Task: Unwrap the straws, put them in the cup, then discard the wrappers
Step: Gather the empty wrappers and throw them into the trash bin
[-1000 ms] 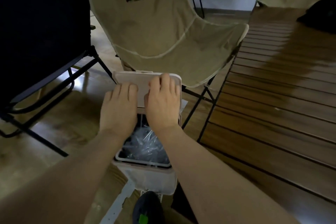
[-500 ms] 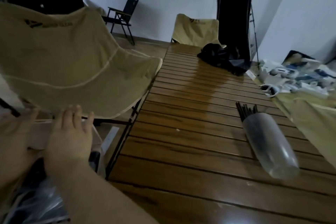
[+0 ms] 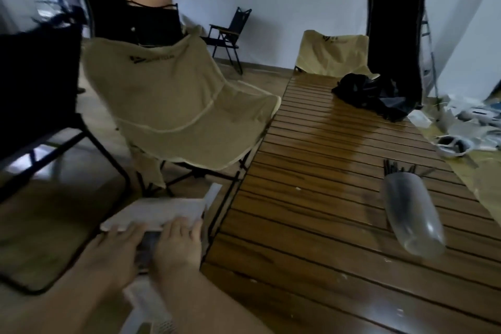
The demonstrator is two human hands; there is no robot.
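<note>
A small white bin (image 3: 151, 304) stands on the floor left of the table, its flap lid (image 3: 160, 213) lying low over the opening. My left hand (image 3: 113, 249) and my right hand (image 3: 179, 244) are side by side above the opening, fingers straight and reaching the lid's near edge. A dark gap shows between them; what is inside the bin is too blurred to tell. On the wooden slat table (image 3: 311, 211) a clear plastic cup (image 3: 412, 217) stands at the right with several dark straws (image 3: 398, 168) sticking out of its top.
A beige folding chair (image 3: 176, 106) stands just behind the bin, a black chair (image 3: 35, 84) to its left. A black cloth heap (image 3: 374, 95) lies at the table's far end. White clutter (image 3: 466, 127) sits at the right, on a beige cloth.
The view has swung from the bin to the table and partly back left. The lid, raised a second ago, now lies lower over the bin, with both hands still at it.
</note>
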